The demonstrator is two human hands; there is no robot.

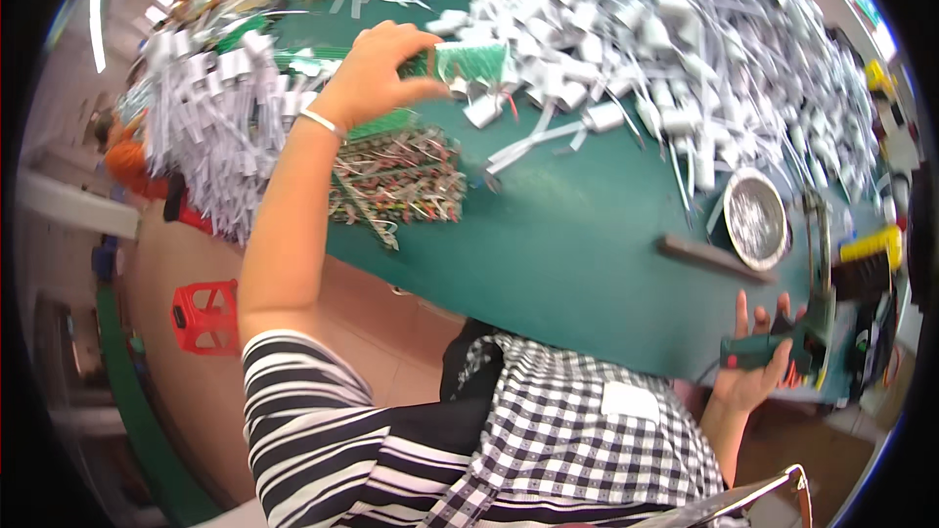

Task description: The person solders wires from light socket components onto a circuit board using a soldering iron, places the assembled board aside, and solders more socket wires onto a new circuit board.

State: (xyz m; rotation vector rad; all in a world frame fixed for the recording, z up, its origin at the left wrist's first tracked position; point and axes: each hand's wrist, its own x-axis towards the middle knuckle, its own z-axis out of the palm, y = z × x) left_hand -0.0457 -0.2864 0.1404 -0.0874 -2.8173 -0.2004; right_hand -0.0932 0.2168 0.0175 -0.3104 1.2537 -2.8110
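Note:
My left hand (pixel 380 66) is stretched out over the far part of the green table. Its thumb and fingers are around a flat green strip (pixel 474 63), slightly blurred, whose end sticks out to the right beside a heap of white cylindrical parts with leads (pixel 587 49). Below the wrist lies a pile of thin green strips with many small wired components (pixel 411 181). At the table's right edge my right hand (pixel 755 372) is palm up, with a dark green handheld tool (pixel 748 352) bearing a red button across its fingers. The tool's exact kind is unclear.
A metal bowl (pixel 755 219) of shiny silvery bits stands on the table (pixel 567 244), with a dark flat bar (pixel 714 259) beside it. White bundled parts (pixel 210 127) hang over the left edge. A red stool (pixel 207 318) stands on the floor. Yellow-and-black items (pixel 871 249) crowd the right.

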